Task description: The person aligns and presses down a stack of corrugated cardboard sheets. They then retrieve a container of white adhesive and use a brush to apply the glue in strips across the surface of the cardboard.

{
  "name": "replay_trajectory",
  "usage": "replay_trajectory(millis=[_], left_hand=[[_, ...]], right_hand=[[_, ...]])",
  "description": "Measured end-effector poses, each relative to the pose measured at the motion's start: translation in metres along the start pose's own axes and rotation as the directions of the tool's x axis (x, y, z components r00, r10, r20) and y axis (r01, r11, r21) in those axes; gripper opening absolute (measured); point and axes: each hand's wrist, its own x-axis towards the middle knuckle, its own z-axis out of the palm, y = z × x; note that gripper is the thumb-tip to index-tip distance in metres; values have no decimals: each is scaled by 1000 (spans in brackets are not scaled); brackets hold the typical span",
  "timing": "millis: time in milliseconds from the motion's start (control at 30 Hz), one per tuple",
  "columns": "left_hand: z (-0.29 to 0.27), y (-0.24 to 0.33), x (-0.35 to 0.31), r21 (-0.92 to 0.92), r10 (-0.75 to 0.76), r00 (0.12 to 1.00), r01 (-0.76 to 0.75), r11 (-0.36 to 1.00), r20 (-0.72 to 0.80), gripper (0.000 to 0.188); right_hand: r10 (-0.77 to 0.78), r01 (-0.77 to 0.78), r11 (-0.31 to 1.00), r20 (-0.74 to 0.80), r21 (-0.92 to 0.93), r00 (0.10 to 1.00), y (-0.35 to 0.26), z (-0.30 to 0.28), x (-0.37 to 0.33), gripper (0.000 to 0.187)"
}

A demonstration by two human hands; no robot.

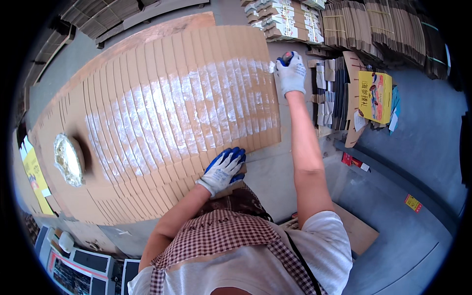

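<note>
Overlapping cardboard sheets (162,54) fan across the table, with wet white glue (196,105) streaked over their middle. My left hand (223,169), in a white and blue glove, lies on the near edge of the sheets with its fingers stretched out. Just past the right end of the fan, my gloved right hand (292,73) is closed round a brush (287,57) with a dark and reddish handle. The brush's white-smeared tip is close to the last sheet; most of it is hidden by the glove. On the far left stands a plastic-lined bowl (69,160) with whitish paste.
Strapped stacks of flat cardboard (378,29) line the back right. Beyond my right arm are upright dark and white folded pieces (328,93) and a yellow printed box (374,97). A dark rail (403,177) curves along the right. Yellow printed sheet (34,174) lies far left.
</note>
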Motion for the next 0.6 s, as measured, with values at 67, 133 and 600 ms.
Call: replay_trajectory(millis=[67, 133, 600], left_hand=[[1, 0, -1, -10, -15, 1000, 15, 1000, 0, 68], [0, 1, 0, -9, -16, 1000, 16, 1000, 5, 68], [-6, 4, 5, 12, -13, 1000, 13, 1000, 20, 68]], right_hand=[[52, -43, 982, -45, 186, 998, -17, -13, -7, 57], [83, -58, 943, -63, 327, 995, -23, -7, -10, 58], [-98, 85, 987, 89, 135, 991, -12, -8, -19, 56]])
